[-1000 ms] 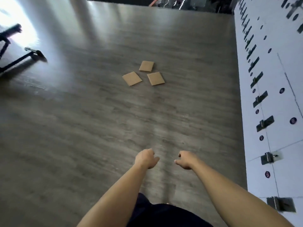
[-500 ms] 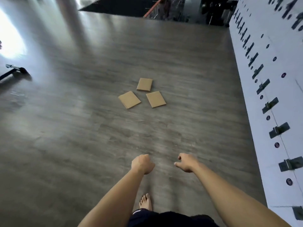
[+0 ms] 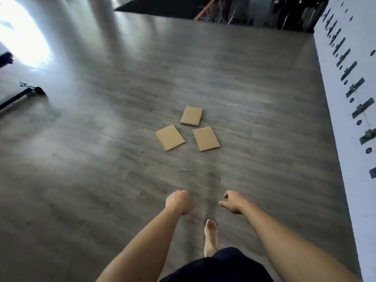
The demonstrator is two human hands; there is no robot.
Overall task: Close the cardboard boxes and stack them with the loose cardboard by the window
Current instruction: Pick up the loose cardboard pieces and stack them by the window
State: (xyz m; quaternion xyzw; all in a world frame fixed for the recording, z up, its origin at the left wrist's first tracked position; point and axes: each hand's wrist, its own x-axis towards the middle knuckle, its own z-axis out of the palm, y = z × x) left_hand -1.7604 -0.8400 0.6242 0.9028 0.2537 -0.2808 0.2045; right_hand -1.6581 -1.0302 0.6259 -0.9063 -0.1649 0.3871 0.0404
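Three flat tan rectangular cardboard pieces lie on the grey wood-grain plank floor [image 3: 85, 180] near the centre of the frame, close together but apart from one another: the farthest cardboard piece [image 3: 191, 115] sits uppermost, the left cardboard piece [image 3: 170, 137] below and to its left, and the right cardboard piece [image 3: 206, 138] below and to its right. All three lie flat and none overlaps another. Both bare forearms reach in from the bottom of the frame. The left hand [image 3: 179, 202], lower centre, has its fingers curled into a loose fist and holds nothing. The right hand [image 3: 234, 201], just to its right, has its fingers loosely bent with the thumb pointing left, and also holds nothing. Both hands are well short of the cardboard. A bare foot [image 3: 210, 235] rests on the floor below and between the hands, above dark navy shorts [image 3: 219, 267] at the bottom edge. A white wall panel with dark metal brackets and round holes [image 3: 354, 102] runs down the right edge. A black stand leg [image 3: 22, 94] lies at the left edge, beneath a bright patch of glare in the upper left.
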